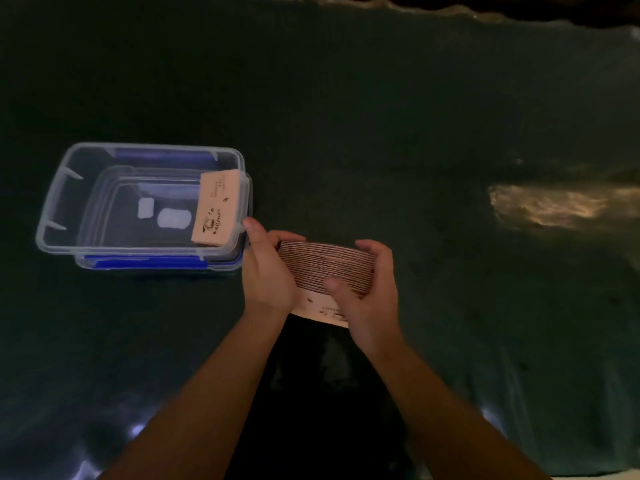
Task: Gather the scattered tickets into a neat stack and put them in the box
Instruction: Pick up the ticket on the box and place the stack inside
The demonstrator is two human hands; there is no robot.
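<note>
From the camera on my head, I looked down at a dark green tablecloth (381,133), dimly lit, with a pale patch of light (543,206) falling on it off to my right.

Both my hands met just in front of me, over the near edge of the table. Between them I held a thick stack of tickets (327,266), turned so that its striped edges faced up at me. My left hand (268,271) was closed against the stack's left end, fingers curled around the far side. My right hand (369,289) was wrapped around the right end, the thumb pressed across the near face of the stack. So both hands were closed on the same stack, squeezing it from either side. The bottom ticket (320,311) stuck out toward me below my right thumb, its pale printed face showing.

To my left, well onto the cloth, stood a clear plastic box (55,216), open, resting on what looked like its lid with blue clips (145,262). Inside it, against the right wall, another stack of tickets (216,207) lay flat, with a coffee-cup drawing and writing on the top one. My left hand's fingertips were just beside the box's near right corner; I could not tell whether they touched it.
</note>
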